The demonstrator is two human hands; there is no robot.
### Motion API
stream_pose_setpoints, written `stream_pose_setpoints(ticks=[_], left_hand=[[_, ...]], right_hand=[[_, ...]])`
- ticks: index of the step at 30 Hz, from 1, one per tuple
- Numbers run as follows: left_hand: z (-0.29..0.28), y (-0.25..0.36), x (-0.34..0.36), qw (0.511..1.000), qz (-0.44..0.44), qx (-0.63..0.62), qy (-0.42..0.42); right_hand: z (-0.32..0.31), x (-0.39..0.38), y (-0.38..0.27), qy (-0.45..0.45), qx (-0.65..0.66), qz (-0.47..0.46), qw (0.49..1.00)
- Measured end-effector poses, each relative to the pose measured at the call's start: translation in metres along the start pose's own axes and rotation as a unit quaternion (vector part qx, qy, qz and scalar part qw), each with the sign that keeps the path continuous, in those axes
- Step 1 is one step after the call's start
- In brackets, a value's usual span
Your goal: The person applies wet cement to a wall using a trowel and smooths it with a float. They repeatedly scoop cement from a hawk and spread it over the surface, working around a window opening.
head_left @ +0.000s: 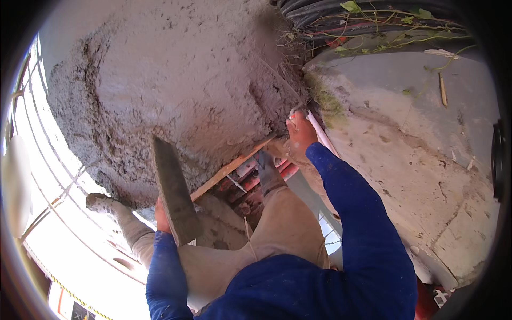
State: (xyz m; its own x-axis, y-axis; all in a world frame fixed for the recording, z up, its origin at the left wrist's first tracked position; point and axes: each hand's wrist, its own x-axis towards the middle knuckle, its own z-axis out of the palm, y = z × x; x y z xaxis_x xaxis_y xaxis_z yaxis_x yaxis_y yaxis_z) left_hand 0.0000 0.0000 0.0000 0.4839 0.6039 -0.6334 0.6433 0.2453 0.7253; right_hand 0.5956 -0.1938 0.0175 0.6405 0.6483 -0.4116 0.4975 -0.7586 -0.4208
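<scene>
My left hand [161, 216] grips a long, flat, dark grey board [175, 189] by its side, and most of its fingers are hidden behind it. The board is held tilted, its upper end in front of the rough wet mortar [176, 80]. My right hand [301, 131] is closed near the seam where the mortar meets the pale wall on the right. A small greyish bit shows at its fingertips, but I cannot make out what it holds. Between the two hands, a wooden strip [232, 168] runs along the mortar's lower edge.
Below the strip are red metal bars [285, 173] beside my boot [266, 170]. My other foot [100, 202] stands at the left, next to bright netting or wires [58, 197]. Black cables [320, 16] with green vines lie at the top right, above the stained concrete [405, 144].
</scene>
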Motion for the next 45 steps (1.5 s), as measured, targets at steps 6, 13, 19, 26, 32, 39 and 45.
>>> stream_pose_setpoints(ticks=[6,13,19,26,32,39,45], left_hand=[[0.014,0.037,-0.007,0.957,-0.105,-0.267,0.038],[0.014,0.051,-0.007,0.951,-0.092,-0.296,0.000],[0.016,0.077,-0.008,0.983,-0.062,-0.171,0.018],[0.016,0.050,-0.009,0.971,-0.064,-0.229,0.037],[0.025,0.092,-0.007,0.893,-0.120,-0.434,-0.006],[0.014,0.045,-0.009,0.998,0.028,0.043,0.043],[0.032,0.131,-0.011,0.929,-0.111,-0.354,0.014]], right_hand=[[0.017,-0.003,-0.021,0.006,0.028,0.038,0.999],[0.002,-0.005,-0.029,0.010,0.013,0.044,0.999],[0.007,-0.001,0.014,-0.027,-0.013,0.047,0.998],[0.021,0.014,0.023,-0.010,0.030,0.061,0.998],[-0.017,-0.008,0.034,-0.054,0.005,0.057,0.997],[0.015,-0.023,0.024,-0.043,-0.013,0.116,0.992],[-0.001,-0.007,0.071,-0.019,0.061,0.096,0.993]])
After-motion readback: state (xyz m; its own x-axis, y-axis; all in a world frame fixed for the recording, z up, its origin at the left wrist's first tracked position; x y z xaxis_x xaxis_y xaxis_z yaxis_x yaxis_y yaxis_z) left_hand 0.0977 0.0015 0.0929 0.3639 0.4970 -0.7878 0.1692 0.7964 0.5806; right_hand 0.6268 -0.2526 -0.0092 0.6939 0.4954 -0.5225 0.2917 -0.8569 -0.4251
